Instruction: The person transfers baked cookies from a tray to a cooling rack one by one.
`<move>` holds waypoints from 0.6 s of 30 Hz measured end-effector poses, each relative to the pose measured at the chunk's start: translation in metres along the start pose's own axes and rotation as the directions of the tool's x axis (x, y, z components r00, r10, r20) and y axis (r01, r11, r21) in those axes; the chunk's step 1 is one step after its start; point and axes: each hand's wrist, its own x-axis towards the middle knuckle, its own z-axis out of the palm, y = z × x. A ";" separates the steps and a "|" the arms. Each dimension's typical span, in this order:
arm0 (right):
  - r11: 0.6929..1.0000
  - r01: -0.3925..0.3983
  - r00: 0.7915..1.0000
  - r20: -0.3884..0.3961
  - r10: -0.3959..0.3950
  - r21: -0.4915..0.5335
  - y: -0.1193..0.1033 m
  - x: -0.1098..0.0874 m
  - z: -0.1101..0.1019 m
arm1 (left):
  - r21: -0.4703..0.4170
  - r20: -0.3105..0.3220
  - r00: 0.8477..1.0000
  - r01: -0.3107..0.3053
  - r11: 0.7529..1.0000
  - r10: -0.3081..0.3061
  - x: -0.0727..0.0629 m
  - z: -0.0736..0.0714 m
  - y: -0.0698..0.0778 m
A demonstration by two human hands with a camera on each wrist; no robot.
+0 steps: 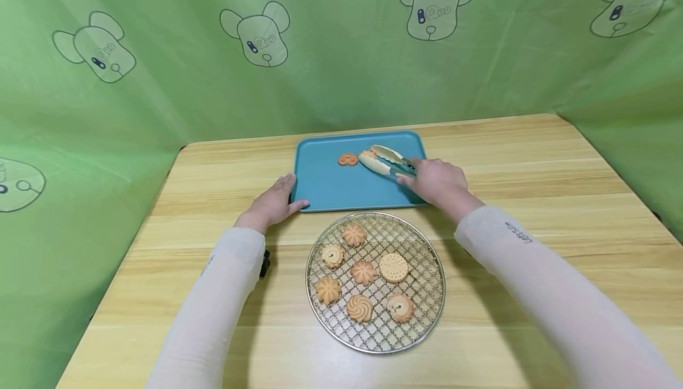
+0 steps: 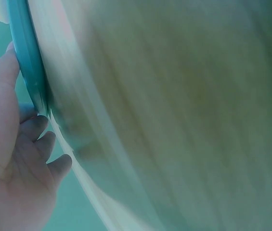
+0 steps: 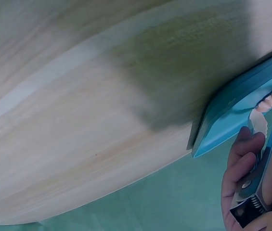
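My right hand (image 1: 440, 182) grips a pair of tongs (image 1: 376, 164) with pale scalloped tips and teal arms. Between the tips, low over the blue tray (image 1: 331, 190), is a cookie (image 1: 368, 154), partly hidden by them. Just left of it a brown pretzel-shaped cookie (image 1: 348, 159) lies on the tray. My left hand (image 1: 273, 202) holds the tray's near left corner, thumb by the front rim and fingers along the left side. In the left wrist view, the tray's edge (image 2: 27, 57) passes between thumb and fingers.
A round wire rack (image 1: 341, 337) stands in front of the tray, bearing several cookies, among them a swirl cookie (image 1: 360, 308) and a round dotted cookie (image 1: 393, 267). Both lie on a wooden table (image 1: 533, 169). A green curtain (image 1: 341, 92) surrounds the table's far and side edges.
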 end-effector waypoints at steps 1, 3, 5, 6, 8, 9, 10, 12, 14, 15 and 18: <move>1.000 0.001 1.000 0.001 -0.001 0.002 0.000 0.000 0.000 | -0.001 -0.001 1.000 0.000 1.000 0.000 0.000 0.000 0.000; 1.000 0.000 1.000 0.000 0.000 0.008 0.001 -0.002 0.000 | -0.004 -0.003 1.000 -0.002 1.000 0.002 -0.001 0.000 0.000; 1.000 0.001 1.000 0.001 -0.001 0.013 0.002 -0.003 0.000 | -0.006 -0.005 1.000 -0.002 1.000 0.002 -0.001 0.000 0.000; 1.000 0.000 1.000 0.000 0.000 0.018 0.003 -0.004 -0.001 | -0.005 -0.005 1.000 -0.003 1.000 0.003 -0.001 0.000 0.000; 1.000 0.000 1.000 -0.003 0.000 0.028 0.005 -0.006 -0.002 | -0.004 -0.006 1.000 -0.004 1.000 0.004 -0.001 0.000 0.000; 1.000 0.002 1.000 -0.007 -0.001 0.029 0.006 -0.007 -0.002 | -0.004 -0.005 1.000 -0.004 1.000 0.003 -0.001 0.000 0.001; 1.000 0.003 1.000 -0.009 -0.002 0.031 0.007 -0.008 -0.003 | -0.004 -0.005 1.000 -0.002 1.000 0.002 -0.001 0.000 0.001; 0.999 0.006 1.000 -0.022 -0.006 0.035 0.010 -0.010 -0.004 | -0.002 -0.005 1.000 -0.001 1.000 0.001 -0.001 0.000 0.001; 0.999 0.014 0.999 -0.037 -0.013 0.038 0.013 -0.012 -0.006 | -0.001 -0.007 1.000 0.000 1.000 0.000 -0.001 0.000 0.001; 0.999 0.019 0.999 -0.045 -0.017 0.037 0.014 -0.013 -0.006 | 0.000 -0.007 1.000 0.001 1.000 -0.001 -0.001 0.000 0.001; 0.999 0.035 0.997 -0.069 -0.033 0.041 0.019 -0.016 -0.008 | 0.001 -0.009 1.000 0.001 1.000 -0.001 -0.002 0.000 0.001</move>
